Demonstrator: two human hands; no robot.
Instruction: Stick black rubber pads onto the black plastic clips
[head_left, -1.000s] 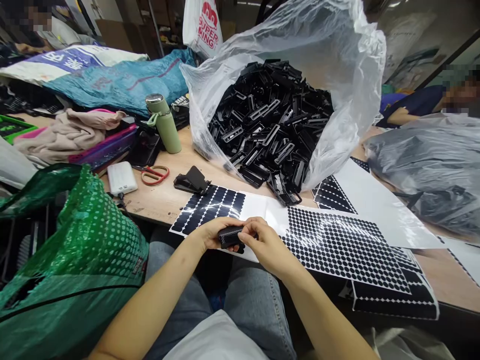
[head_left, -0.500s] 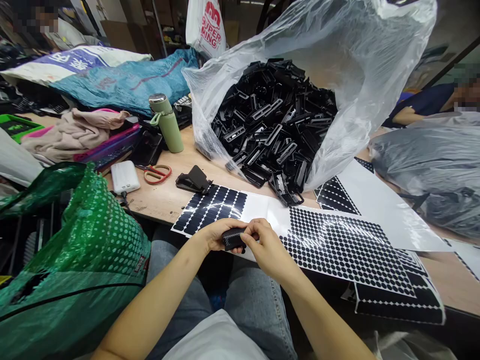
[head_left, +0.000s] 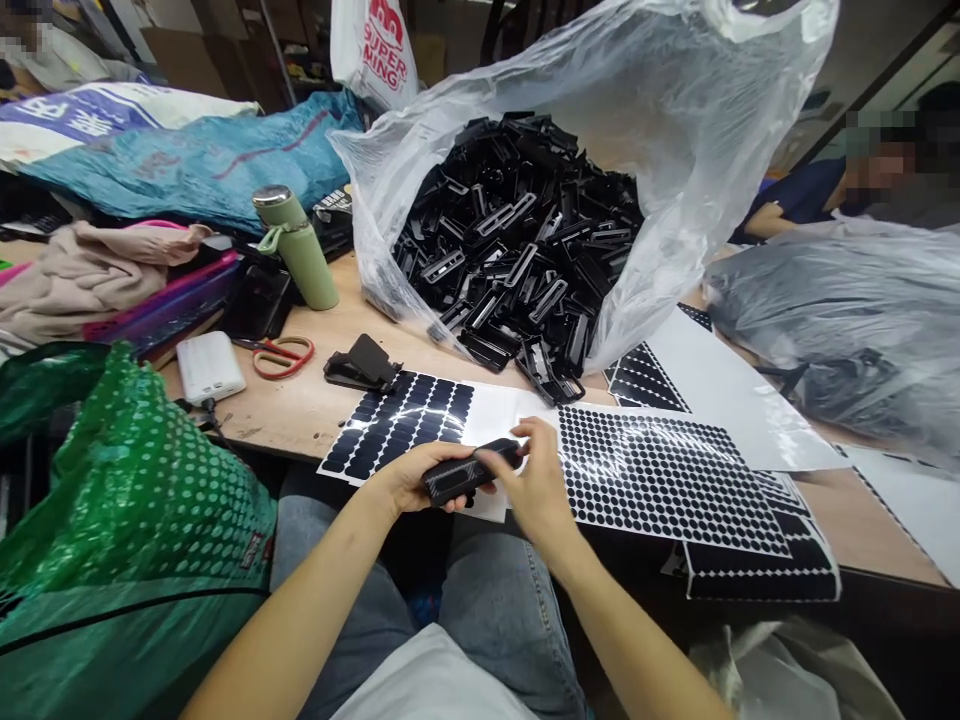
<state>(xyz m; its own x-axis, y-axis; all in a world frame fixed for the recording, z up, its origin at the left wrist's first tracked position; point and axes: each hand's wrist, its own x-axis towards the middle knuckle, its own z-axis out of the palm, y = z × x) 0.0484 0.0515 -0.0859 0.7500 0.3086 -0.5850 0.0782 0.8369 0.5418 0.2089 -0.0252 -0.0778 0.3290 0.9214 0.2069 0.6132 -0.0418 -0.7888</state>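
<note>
My left hand (head_left: 407,480) is closed around the left end of a long black plastic part (head_left: 456,478) with a carbon-fibre-like pattern on its face. At its other end, my right hand (head_left: 541,492) presses the thumb on top, with the fingers curled behind. The part is tilted, its right end higher, above the table's front edge. Just beyond my left hand lies a sheet of long black stickers (head_left: 420,412). Right of my right hand is a sheet of round black stickers (head_left: 660,470). Another black clip-like part (head_left: 364,364) rests behind the long stickers.
A clear plastic bag (head_left: 679,230) full of black plastic parts (head_left: 517,235) stands open at the back. On the left are red-handled scissors (head_left: 283,357), a white power bank (head_left: 210,367), a green bottle (head_left: 304,255) and a green bag (head_left: 150,500). A person (head_left: 806,190) sits far right.
The black part has turned so that its long patterned face shows more, and my right hand has shifted to its far end. The whole view has swung slightly to the right.
</note>
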